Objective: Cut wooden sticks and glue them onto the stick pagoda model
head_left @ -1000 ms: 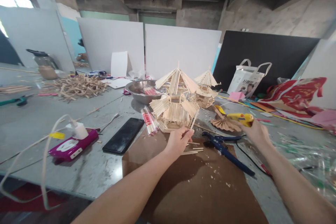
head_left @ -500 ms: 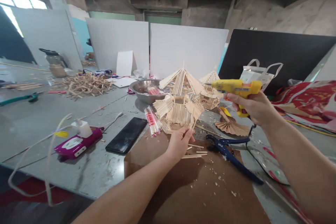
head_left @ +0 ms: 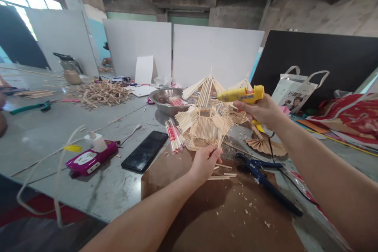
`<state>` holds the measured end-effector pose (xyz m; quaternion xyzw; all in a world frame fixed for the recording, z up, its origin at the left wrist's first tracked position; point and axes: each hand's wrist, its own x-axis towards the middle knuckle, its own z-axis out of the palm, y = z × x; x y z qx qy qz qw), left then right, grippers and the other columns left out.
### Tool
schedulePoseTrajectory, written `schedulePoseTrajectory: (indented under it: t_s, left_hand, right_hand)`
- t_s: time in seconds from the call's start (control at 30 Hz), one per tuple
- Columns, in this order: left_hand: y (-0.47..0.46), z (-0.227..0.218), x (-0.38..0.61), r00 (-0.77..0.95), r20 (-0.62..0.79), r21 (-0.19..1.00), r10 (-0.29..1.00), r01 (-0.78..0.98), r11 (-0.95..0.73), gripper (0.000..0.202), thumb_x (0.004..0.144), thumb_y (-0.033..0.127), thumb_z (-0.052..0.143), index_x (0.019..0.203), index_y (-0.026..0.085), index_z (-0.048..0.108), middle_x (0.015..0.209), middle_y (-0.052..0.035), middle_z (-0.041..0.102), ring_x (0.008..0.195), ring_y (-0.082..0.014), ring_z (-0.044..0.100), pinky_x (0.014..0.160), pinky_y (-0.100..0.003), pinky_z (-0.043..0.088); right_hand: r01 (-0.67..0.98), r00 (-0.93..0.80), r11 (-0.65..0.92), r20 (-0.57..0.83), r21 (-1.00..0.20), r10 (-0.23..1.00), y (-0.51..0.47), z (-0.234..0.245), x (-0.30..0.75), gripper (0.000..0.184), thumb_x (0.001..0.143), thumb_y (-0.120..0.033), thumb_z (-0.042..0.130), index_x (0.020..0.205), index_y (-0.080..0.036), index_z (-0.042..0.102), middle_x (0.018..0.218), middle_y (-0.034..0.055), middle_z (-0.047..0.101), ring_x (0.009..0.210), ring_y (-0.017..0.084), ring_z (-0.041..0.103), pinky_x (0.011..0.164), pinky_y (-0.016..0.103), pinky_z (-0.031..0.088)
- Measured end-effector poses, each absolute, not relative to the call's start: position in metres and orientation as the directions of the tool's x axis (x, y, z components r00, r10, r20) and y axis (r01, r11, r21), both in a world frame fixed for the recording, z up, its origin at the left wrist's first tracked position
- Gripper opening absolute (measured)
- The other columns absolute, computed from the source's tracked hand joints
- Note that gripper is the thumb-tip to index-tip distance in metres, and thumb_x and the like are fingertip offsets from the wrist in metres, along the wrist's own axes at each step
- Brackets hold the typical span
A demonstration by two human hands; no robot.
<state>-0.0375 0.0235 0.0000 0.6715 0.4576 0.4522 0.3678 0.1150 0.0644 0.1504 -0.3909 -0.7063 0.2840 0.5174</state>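
Observation:
A wooden-stick pagoda model (head_left: 203, 116) stands on the grey table (head_left: 53, 134) at the far edge of a brown cardboard sheet (head_left: 224, 208). My left hand (head_left: 205, 161) is closed in a pinch on a thin wooden stick (head_left: 219, 138) held against the model's lower front corner. My right hand (head_left: 262, 110) grips a yellow glue gun (head_left: 240, 94), raised with its nozzle pointing left at the model's upper roof. A second, smaller stick model (head_left: 242, 86) shows partly behind the gun.
Blue-handled cutters (head_left: 265, 181) and loose sticks (head_left: 224, 175) lie on the cardboard. A black phone (head_left: 145, 150), a magenta box with a charger (head_left: 92, 157), a metal bowl (head_left: 165, 100), a packet of sticks (head_left: 174, 136), a stick pile (head_left: 102, 93) and bags (head_left: 298, 86) crowd the table.
My right hand picked the glue gun up from the table, lifted it and swung its nozzle leftward toward the model's roof. My left hand stayed at the lower corner with the stick.

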Motion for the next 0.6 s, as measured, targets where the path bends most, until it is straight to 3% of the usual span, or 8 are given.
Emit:
schedulePoseTrajectory:
  t_s: [0.6]
  left_hand:
    - [0.0189,0.0056,-0.0364,0.216,0.239,0.905,0.946,0.303,-0.298,0.033,0.078,0.040,0.036,0.067,0.014,0.054,0.047,0.0011,0.051,0.040,-0.0059,0.039,0.042,-0.018,0.029]
  right_hand:
    - [0.297,-0.140,0.463,0.442,-0.835,0.886,0.0647,0.1519,0.1095,0.025,0.051,-0.036,0.070,0.066,-0.016,0.063,0.056,-0.0003,0.055,0.051,0.009,0.049,0.038,0.021,0.035]
